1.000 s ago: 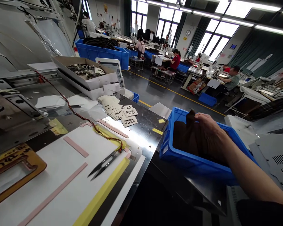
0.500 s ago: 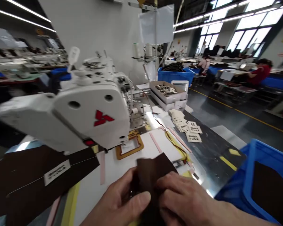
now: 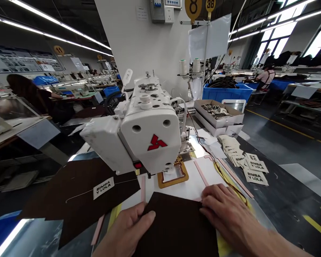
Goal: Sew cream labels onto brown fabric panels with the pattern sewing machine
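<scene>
A dark brown fabric piece [image 3: 176, 225] lies spread between my hands, in front of the sewing machine. My left hand [image 3: 127, 226] pinches its left edge, thumb on top. At the upper right edge, the curled fingers of my right hand [image 3: 227, 210] grip the fabric. Just beyond the piece is the machine's yellow-brown frame clamp [image 3: 173, 176], beneath the white sewing machine head [image 3: 152, 132]. To the left, another dark brown piece [image 3: 96, 210] bears a white "BIMBA Y LOLA" label [image 3: 103, 188], with a loose thread trailing from it.
Loose labels [image 3: 255, 171] are piled on the right of the dark table [image 3: 280, 203]. Behind them stands a cardboard box [image 3: 216, 116] of small parts. Pink guide strips [image 3: 201, 173] line the white work plate. A blue crate [image 3: 227, 92] and co-workers are farther back.
The fabric was bunched and partly upright between both hands; now it lies flatter and spread. My hands have moved apart, and the view has swung left.
</scene>
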Motion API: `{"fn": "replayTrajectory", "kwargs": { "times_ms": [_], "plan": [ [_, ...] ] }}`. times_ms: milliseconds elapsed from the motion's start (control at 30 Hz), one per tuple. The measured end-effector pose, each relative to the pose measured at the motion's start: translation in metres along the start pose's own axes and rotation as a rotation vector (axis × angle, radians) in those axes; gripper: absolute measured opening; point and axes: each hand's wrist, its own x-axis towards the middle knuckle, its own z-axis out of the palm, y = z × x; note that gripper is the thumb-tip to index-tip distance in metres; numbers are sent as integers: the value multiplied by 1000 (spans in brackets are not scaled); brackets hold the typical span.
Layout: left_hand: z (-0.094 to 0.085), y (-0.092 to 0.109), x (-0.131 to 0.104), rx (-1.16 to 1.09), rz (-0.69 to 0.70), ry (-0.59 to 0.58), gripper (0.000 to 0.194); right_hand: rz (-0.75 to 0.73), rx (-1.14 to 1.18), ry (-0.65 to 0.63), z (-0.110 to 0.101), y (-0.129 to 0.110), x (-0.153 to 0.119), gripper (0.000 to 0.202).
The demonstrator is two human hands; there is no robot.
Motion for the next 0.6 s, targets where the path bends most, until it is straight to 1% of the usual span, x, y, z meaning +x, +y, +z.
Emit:
{"fn": "replayTrajectory", "kwargs": {
  "times_ms": [67,133,167,200,267,333,400,500,600],
  "plan": [
    [-5,-1,5,122,-5,64,48,7,-36,32,4,1,0,13],
    [-12,-1,10,319,-24,122,48,18,-105,56,6,2,2,8],
    [-15,-1,13,416,-61,134,50,21,-136,56,7,2,3,11],
    [-18,0,16,491,-115,127,52,24,-160,49,7,2,4,13],
    [-25,1,21,564,-228,80,53,28,-174,23,7,3,7,10],
    [-31,3,26,579,-272,22,52,40,-160,-1,4,5,12,13],
    [-36,7,31,597,-220,-32,51,49,-129,-33,0,7,20,19],
    [-40,18,40,603,-143,-93,50,80,-54,-110,-12,12,39,22],
    [-40,31,48,580,-124,-118,52,218,36,-181,-25,20,62,21]
  ]
}}
